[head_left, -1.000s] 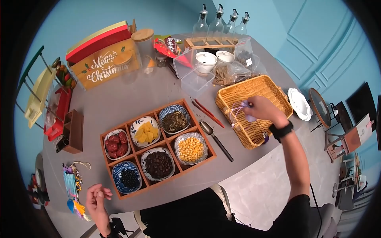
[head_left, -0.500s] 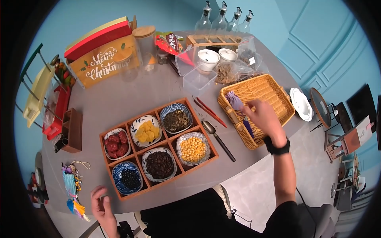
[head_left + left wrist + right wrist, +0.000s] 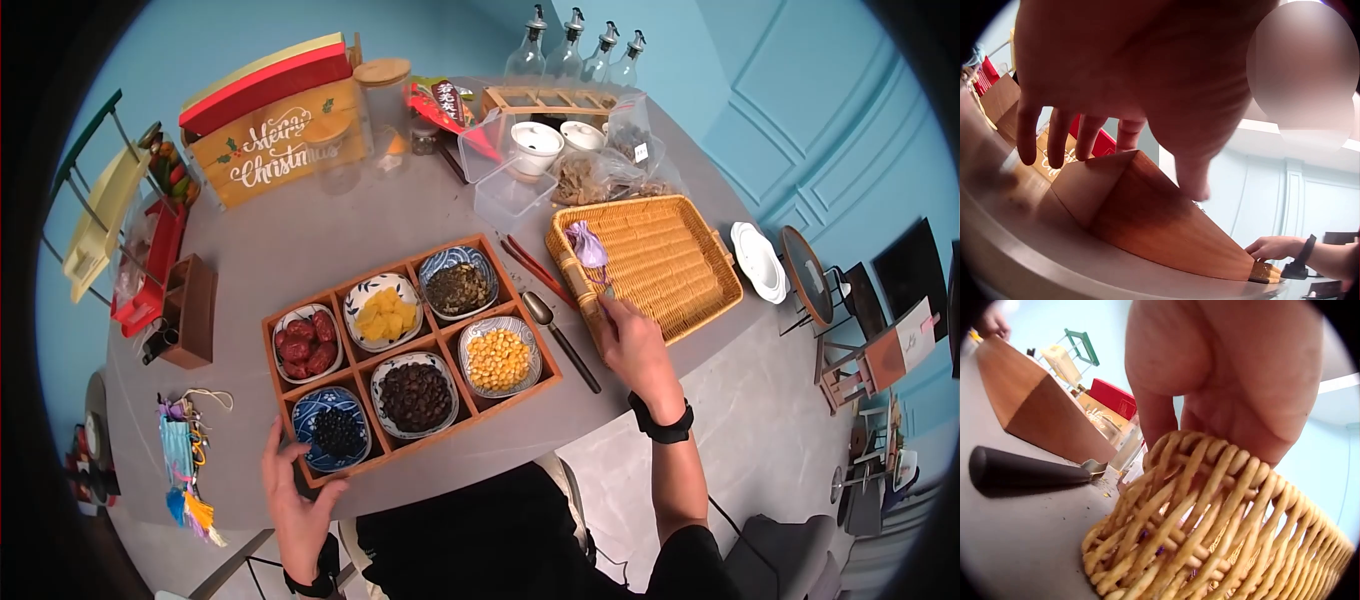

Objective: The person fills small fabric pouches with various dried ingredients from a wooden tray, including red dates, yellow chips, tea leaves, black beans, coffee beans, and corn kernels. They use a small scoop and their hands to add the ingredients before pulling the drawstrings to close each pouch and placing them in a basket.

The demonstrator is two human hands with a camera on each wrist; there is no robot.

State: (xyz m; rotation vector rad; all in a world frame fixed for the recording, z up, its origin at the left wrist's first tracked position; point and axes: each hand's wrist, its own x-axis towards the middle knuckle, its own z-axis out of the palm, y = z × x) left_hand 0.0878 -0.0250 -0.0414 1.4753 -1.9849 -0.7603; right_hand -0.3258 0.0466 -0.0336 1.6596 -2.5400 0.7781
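Note:
A wooden divided box holds small patterned bowls of red dates, yellow dried fruit pieces, dried herbs, black beans, dark dried fruit and corn kernels. My left hand is at its near left corner, fingers along the left side and thumb by the front edge. With my right hand I grip the near left rim of a wicker basket. Inside the basket lies a purple drawstring pouch; my right fingertips are partly hidden by the rim.
Between box and basket lie a black-handled spoon and red tongs. Tasselled pouches rest at the left. Behind stand a clear plastic container, white lidded pots and glass bottles.
My right hand has let go of the purple pouch in the basket and moved to the rim; the basket has shifted slightly left. My left hand has come up to the box corner.

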